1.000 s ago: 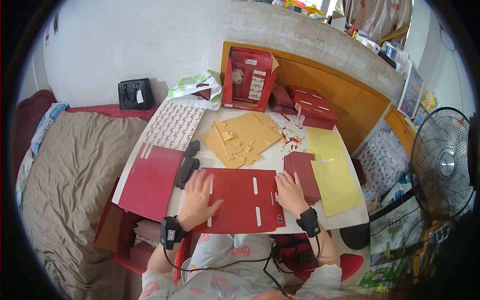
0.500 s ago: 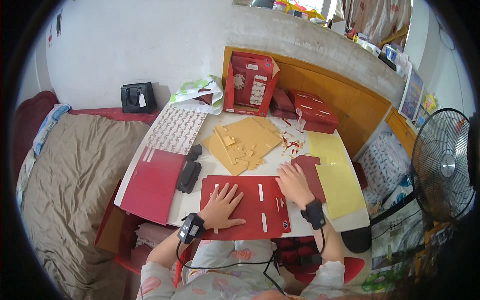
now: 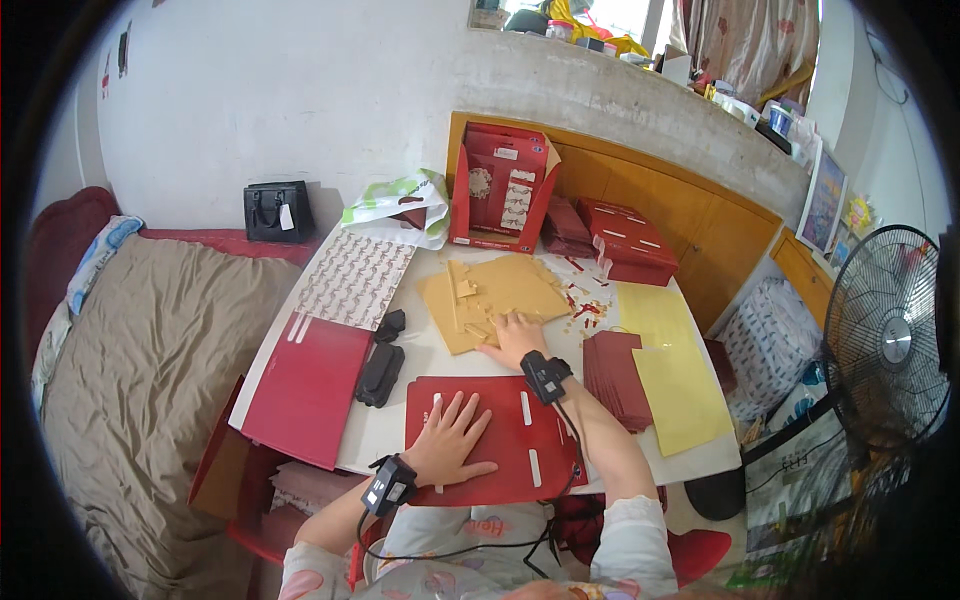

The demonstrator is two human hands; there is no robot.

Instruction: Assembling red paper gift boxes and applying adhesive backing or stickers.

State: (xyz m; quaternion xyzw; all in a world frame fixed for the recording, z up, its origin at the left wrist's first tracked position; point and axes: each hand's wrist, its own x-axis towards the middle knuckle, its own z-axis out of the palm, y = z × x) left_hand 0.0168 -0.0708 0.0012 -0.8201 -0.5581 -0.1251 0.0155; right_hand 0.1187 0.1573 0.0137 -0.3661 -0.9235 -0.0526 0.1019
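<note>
My left hand (image 3: pixel 450 447) lies flat, fingers spread, on a red cardboard sheet (image 3: pixel 505 485) with white slots at the table's near edge. My right hand (image 3: pixel 521 342) is over the near part of a tan board (image 3: pixel 515 275). Its fingers point away from me and the thumb stands apart, touching or just above small tan strips (image 3: pixel 470 300) scattered there. I see nothing gripped in it, though the fingertips are partly lost among the strips. Both wrists carry black cabled devices. My right forearm passes over the red sheet's right side.
Left on the table lie a dark red sheet (image 3: pixel 305 390), a patterned sheet (image 3: pixel 357 280) and black cases (image 3: pixel 380 373). To the right are stacked maroon cards (image 3: pixel 612 375) and yellow sheets (image 3: pixel 685 400). A red display box (image 3: pixel 500 240) stands behind; a fan (image 3: pixel 893 335) is at far right.
My right hand has moved left and away from me, from the red sheet's upper right corner to the tan board. The maroon cards show more fully. My left hand stays on the sheet.
</note>
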